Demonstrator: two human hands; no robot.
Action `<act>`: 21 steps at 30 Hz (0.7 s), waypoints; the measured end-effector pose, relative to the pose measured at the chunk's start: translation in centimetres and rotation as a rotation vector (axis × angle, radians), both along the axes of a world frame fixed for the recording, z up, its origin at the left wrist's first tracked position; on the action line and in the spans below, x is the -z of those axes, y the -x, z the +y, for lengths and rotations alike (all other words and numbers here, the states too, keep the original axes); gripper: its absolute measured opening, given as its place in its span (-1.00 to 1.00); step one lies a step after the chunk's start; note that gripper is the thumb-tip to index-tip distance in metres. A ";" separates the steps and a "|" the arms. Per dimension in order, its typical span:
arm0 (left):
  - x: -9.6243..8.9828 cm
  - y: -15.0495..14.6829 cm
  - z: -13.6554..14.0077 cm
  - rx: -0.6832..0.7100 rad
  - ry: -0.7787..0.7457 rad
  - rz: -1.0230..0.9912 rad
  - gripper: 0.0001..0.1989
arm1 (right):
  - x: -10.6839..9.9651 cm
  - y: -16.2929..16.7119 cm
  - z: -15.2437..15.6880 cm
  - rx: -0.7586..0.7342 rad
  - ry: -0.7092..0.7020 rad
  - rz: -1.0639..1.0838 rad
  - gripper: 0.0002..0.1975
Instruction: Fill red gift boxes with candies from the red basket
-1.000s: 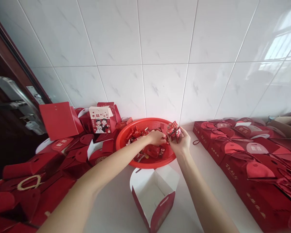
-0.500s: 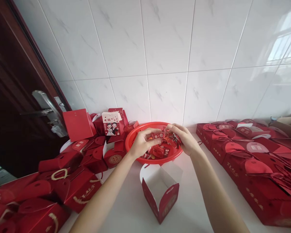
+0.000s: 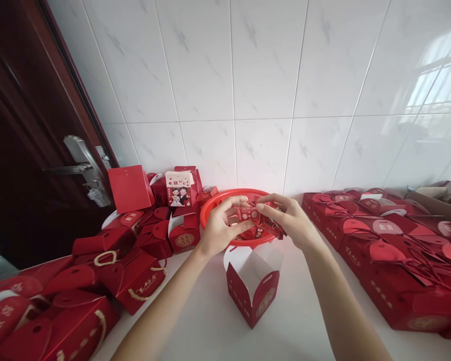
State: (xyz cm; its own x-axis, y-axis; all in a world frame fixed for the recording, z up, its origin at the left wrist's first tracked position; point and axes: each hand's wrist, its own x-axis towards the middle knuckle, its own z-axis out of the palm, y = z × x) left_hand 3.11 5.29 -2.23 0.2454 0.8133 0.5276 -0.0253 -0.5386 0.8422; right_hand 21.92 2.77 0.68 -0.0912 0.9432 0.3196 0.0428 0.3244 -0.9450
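Observation:
My left hand (image 3: 221,224) is closed on red wrapped candies (image 3: 247,215), which show between its thumb and fingers. Beside it, my right hand (image 3: 290,219) is closed on a red wrapped candy (image 3: 272,226), partly covered by the fingers. Both hands are over the front of a red plastic basket (image 3: 210,204) with more red packets in it. Just below the hands an open red gift box (image 3: 252,287) stands on the white tabletop, its flaps up and its white inside showing.
Red gift boxes (image 3: 143,283), some with rope handles, crowd the left side. Rows of closed red boxes (image 3: 376,250) tied with cords fill the right. A white-and-red box (image 3: 179,189) with cartoon figures stands behind. There is a tiled wall (image 3: 263,90) at the back and a dark door (image 3: 26,140) at left.
Both hands have drawn nearer to me, from inside the basket to its front rim, with red candies now more visible in them. The view has shifted slightly.

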 end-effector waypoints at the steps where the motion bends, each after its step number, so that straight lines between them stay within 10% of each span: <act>1: -0.1 0.1 -0.1 0.003 0.022 -0.017 -0.48 | 0.0 0.1 -0.1 -0.014 -0.013 0.002 -0.66; 14: -0.2 0.0 -0.1 -0.013 0.086 0.002 -0.60 | -0.4 -0.3 -0.2 -0.023 -0.053 -0.051 -0.67; 21: 0.6 0.1 0.6 -0.148 -0.349 -0.002 -0.88 | -0.6 -1.5 -0.1 -0.023 0.053 -0.153 -0.58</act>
